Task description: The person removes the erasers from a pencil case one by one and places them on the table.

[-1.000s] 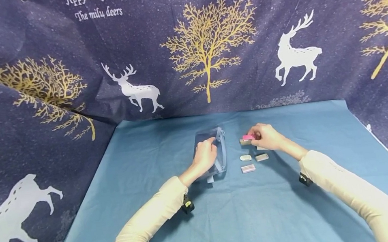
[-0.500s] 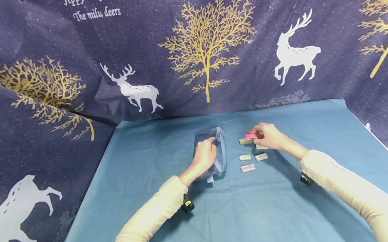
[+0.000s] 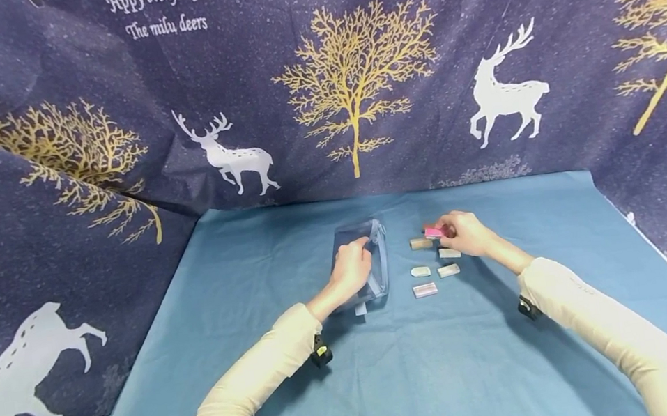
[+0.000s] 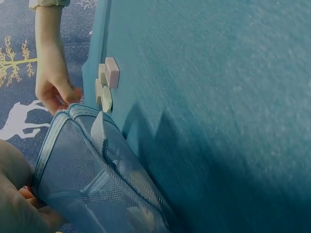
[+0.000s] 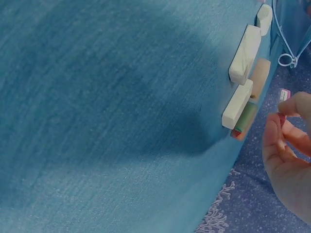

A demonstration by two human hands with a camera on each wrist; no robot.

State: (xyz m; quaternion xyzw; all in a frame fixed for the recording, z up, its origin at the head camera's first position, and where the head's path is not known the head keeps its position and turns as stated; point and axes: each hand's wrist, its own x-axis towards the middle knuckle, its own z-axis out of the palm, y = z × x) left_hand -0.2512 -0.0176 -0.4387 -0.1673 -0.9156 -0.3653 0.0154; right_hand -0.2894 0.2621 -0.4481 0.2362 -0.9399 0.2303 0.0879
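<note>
My left hand (image 3: 352, 267) grips the zipped edge of a blue mesh pouch (image 3: 381, 268), its fingers partly hidden behind the mesh in the left wrist view. Some pale shapes show through the mesh pouch wall (image 4: 97, 170). My right hand (image 3: 465, 233) pinches a small pink eraser (image 3: 434, 232) between thumb and fingers, raised over the cloth. Below it lie a tan eraser (image 3: 420, 243) and a white eraser (image 3: 450, 253). Nearer to me rest an oval pale eraser (image 3: 421, 272), another white eraser (image 3: 448, 270) and a pinkish one (image 3: 425, 290).
A blue cloth (image 3: 431, 371) covers the table. Behind it hangs a dark blue curtain (image 3: 288, 52) with deer and trees printed on it. A zipper pull ring (image 5: 286, 60) hangs from the pouch in the right wrist view.
My right hand has shifted slightly right with the pink eraser, uncovering more of the tan and white erasers beneath. My left hand stays at the pouch.
</note>
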